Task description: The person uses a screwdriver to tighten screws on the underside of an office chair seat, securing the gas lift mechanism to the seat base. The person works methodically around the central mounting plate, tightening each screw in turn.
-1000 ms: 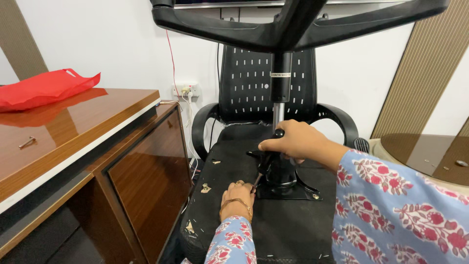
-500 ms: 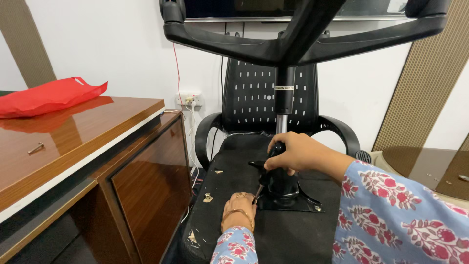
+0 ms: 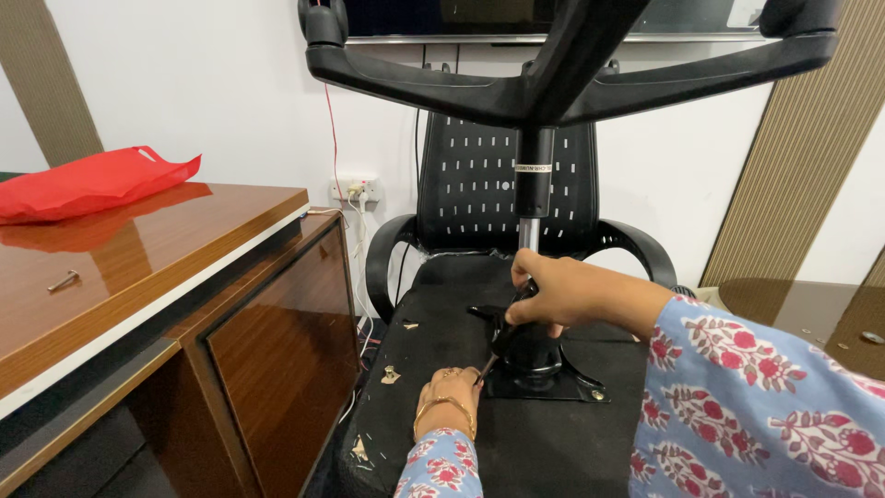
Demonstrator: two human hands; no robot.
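Your right hand (image 3: 560,293) was wrapped around the black handle of a screwdriver (image 3: 505,334), fingers clamped on it, the shaft angling down-left to the black mounting plate (image 3: 553,383) bolted on the underside of the upturned chair seat (image 3: 461,369). The tip met the plate's left edge, right where your left hand (image 3: 446,398) sat; those fingers were bunched together at the tip, though whether they pinched it or a screw there you couldn't tell from this view. A bracelet was on that wrist. Plate sat near the middle of the seat, with the gas cylinder (image 3: 532,198) rising straight up out of it to the star base (image 3: 562,69) overhead. Behind the seat stood the perforated chair back (image 3: 470,184) with an armrest (image 3: 383,254) curving off on each side. Small torn scraps (image 3: 391,375) lay on the seat left of the plate. Further left of the seat was a glossy wooden desk (image 3: 157,267) carrying a loose screw (image 3: 63,280) and a red bag (image 3: 88,180). A wall socket (image 3: 358,189) with cables was behind, between desk and chair back.
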